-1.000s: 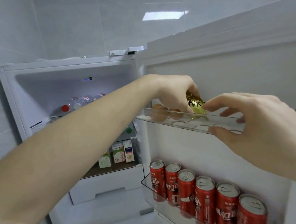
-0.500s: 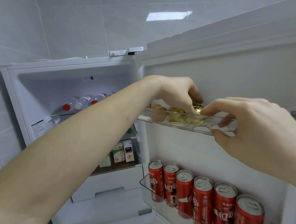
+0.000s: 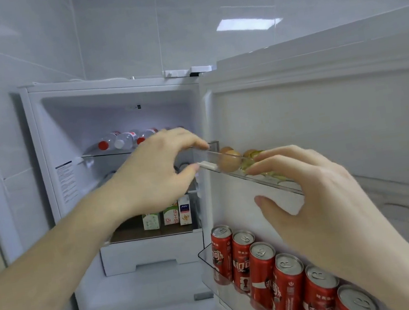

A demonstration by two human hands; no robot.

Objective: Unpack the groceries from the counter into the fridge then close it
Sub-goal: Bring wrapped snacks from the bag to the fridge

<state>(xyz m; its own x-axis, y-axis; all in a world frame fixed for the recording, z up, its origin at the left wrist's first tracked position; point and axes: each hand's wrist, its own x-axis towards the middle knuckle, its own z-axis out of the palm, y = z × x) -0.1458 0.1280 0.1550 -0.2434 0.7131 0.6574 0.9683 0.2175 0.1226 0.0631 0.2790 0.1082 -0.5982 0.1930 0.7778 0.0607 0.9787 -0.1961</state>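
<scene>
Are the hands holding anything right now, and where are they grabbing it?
Nothing is held. The left hand is empty, fingers loosely spread near the egg shelf. The right hand is empty too, its fingers by the shelf's front edge.

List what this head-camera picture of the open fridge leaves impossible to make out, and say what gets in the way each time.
- Gold-wrapped items in the upper door tray: the right hand hides part of the row.
- Last red can: cut off by the bottom edge.
- Cartons: tops hidden behind the left hand, print too small to read.
- Counter groceries: outside the view.
</scene>
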